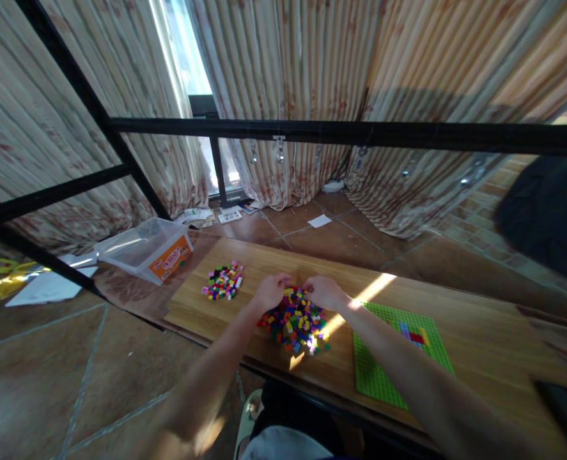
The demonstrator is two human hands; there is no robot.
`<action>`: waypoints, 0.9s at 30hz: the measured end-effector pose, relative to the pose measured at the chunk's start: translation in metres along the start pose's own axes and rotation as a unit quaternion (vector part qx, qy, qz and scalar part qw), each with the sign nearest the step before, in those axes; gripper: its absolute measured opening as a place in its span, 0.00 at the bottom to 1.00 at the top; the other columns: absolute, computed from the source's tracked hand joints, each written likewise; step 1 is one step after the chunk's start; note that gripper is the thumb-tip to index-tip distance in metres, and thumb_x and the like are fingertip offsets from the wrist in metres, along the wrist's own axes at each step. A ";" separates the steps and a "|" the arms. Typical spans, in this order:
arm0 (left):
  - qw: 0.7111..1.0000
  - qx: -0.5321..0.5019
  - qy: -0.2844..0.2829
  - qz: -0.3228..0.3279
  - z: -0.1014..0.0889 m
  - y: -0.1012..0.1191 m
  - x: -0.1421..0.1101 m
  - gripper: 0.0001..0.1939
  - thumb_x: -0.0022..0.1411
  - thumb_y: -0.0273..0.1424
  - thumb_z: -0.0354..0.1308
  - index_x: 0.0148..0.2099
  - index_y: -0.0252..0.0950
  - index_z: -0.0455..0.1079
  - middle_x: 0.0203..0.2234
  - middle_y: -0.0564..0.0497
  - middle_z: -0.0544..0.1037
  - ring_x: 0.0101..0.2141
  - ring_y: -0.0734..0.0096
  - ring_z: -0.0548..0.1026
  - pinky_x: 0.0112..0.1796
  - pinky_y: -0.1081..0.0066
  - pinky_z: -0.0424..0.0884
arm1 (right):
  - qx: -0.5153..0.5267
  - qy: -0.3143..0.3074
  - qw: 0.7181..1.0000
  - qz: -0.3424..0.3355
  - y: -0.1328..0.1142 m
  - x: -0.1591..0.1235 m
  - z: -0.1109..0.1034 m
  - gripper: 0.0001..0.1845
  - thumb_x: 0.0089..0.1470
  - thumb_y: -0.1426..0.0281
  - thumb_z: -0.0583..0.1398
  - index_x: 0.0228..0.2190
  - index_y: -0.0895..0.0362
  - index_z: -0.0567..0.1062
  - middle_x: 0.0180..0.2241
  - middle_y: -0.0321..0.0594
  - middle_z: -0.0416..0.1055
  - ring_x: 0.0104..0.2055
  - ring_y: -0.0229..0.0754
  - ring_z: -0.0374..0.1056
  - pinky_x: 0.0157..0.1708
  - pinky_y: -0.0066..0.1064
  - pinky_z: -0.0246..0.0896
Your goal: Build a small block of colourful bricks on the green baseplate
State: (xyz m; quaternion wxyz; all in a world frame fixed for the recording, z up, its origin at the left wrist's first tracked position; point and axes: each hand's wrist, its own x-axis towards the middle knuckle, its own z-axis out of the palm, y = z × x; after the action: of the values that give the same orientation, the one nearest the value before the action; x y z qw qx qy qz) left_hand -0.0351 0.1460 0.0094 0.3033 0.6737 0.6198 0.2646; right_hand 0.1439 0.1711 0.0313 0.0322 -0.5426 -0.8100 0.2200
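A heap of small multicoloured toy bricks (295,322) lies on the wooden table (245,265). At its far left edge is my left hand (270,291), fingers curled inward and closed. My right hand (325,293) is at the far right edge of the same heap, its thumb and fingertips drawn together. What either hand holds, if anything, is too small to make out. To the right, partly under my right forearm, lies a green studded baseplate (379,364). Several joined bricks (413,335) in red, yellow and light blue are on it.
A smaller brick pile (223,281) lies on the table's left part. Beyond it stands a clear plastic box (130,252) with an orange label. A black metal bar (312,131) crosses in front of the curtains (293,64). A dark object (564,409) sits at the right.
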 end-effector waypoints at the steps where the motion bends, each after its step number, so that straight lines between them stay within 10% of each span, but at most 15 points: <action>1: 1.000 0.004 0.002 0.002 0.000 0.001 -0.001 0.19 0.59 0.20 0.46 0.48 0.33 0.73 0.42 0.46 0.79 0.44 0.68 0.75 0.49 0.69 0.68 | -0.002 0.002 1.000 0.002 -0.001 0.001 0.000 0.10 0.45 0.72 0.61 0.33 0.55 0.80 0.35 0.40 0.76 0.39 0.43 0.70 0.36 0.28 0.59; 18: 0.988 0.107 0.027 0.108 0.017 0.016 -0.011 0.09 0.54 0.25 0.56 0.36 0.38 0.76 0.43 0.47 0.76 0.47 0.63 0.70 0.53 0.63 0.62 | 0.047 0.093 0.994 -0.023 -0.005 -0.019 0.013 0.09 0.50 0.73 0.58 0.34 0.54 0.76 0.33 0.37 0.75 0.36 0.38 0.69 0.36 0.26 0.56; 27: 0.982 -0.186 0.036 0.008 0.002 0.033 -0.045 0.05 0.57 0.29 0.55 0.34 0.35 0.71 0.27 0.52 0.76 0.31 0.73 0.73 0.35 0.74 0.69 | 0.403 0.140 0.904 0.039 -0.011 -0.044 0.017 0.23 0.55 0.53 0.51 0.30 0.58 0.75 0.23 0.36 0.71 0.23 0.36 0.65 0.24 0.25 0.58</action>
State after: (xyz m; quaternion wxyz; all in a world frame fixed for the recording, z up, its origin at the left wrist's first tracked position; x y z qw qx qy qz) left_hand -0.0157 0.0991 0.0333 0.3984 0.6004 0.5653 0.4016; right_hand 0.1479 0.1226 0.0288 0.3527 -0.5399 -0.6178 0.4499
